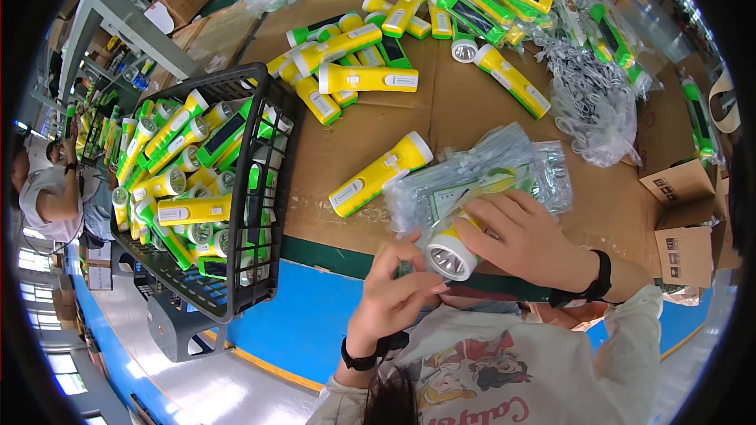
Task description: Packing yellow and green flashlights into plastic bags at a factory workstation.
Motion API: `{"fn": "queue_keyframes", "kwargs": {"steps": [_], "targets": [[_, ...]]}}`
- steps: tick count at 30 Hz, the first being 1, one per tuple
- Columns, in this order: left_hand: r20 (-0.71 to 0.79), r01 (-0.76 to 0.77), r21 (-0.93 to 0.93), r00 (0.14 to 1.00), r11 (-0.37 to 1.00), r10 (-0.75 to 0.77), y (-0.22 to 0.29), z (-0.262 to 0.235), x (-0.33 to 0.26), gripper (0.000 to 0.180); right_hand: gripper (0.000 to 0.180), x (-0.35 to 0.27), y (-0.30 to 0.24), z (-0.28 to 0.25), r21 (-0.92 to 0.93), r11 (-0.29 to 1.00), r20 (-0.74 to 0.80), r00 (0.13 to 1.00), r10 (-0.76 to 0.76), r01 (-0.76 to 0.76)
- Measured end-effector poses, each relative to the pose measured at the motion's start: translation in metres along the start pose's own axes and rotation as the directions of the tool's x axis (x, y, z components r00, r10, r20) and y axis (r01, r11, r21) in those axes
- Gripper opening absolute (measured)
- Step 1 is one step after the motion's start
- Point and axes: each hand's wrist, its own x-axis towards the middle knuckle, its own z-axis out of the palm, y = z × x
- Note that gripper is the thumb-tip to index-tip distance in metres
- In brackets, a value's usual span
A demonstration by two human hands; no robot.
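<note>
A yellow and white flashlight (pixel 452 253) lies under my right hand (pixel 524 238), its round lens end facing me. The fingers of that hand wrap over its body, and clear plastic shows around it. My left hand (pixel 394 287) is at the lens end, thumb and finger pinched on what looks like the edge of a clear plastic bag (pixel 421 242). Beneath and beyond the hands lies a pile of flat clear bags (pixel 488 161), with a green and white printed card partly covered. Another yellow flashlight (pixel 381 174) rests on the cardboard just left of the pile.
A black basket (pixel 272 212) full of yellow and green flashlights stands at the left. More flashlights (pixel 368 79) lie heaped across the far cardboard-covered table (pixel 465 102). Bundled grey cords (pixel 587 102) sit at the far right, near an open carton (pixel 683 248). Another person (pixel 59 197) is at far left.
</note>
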Motion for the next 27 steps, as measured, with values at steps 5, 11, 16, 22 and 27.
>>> {"fn": "queue_keyframes", "kwargs": {"steps": [5, 11, 16, 22, 27], "targets": [[0.045, -0.033, 0.139, 0.999, 0.99, 0.027, 0.004, 0.0, 0.005, 0.019, 0.037, 0.007, -0.012, -0.007, -0.229, 0.973, 0.203, 0.976, 0.083, -0.035], [0.076, -0.023, 0.208, 0.997, 0.978, 0.007, -0.005, 0.009, 0.009, 0.022, 0.037, 0.001, -0.009, 0.003, -0.226, 0.974, 0.36, 0.929, 0.089, -0.005], [0.167, -0.127, 0.248, 0.982, 0.96, 0.086, 0.0, 0.015, 0.021, 0.023, 0.035, -0.006, -0.005, 0.001, -0.255, 0.966, 0.429, 0.889, 0.159, -0.05], [0.099, -0.133, 0.355, 0.99, 0.925, 0.105, 0.003, 0.003, 0.023, 0.025, 0.051, -0.011, 0.041, -0.031, 0.236, 0.84, 0.682, 0.699, 0.216, -0.489], [0.027, -0.087, 0.38, 0.996, 0.921, 0.084, -0.005, -0.004, 0.015, 0.024, 0.053, -0.022, 0.031, -0.051, 0.37, 0.795, 0.612, 0.77, 0.18, -0.48]]}}
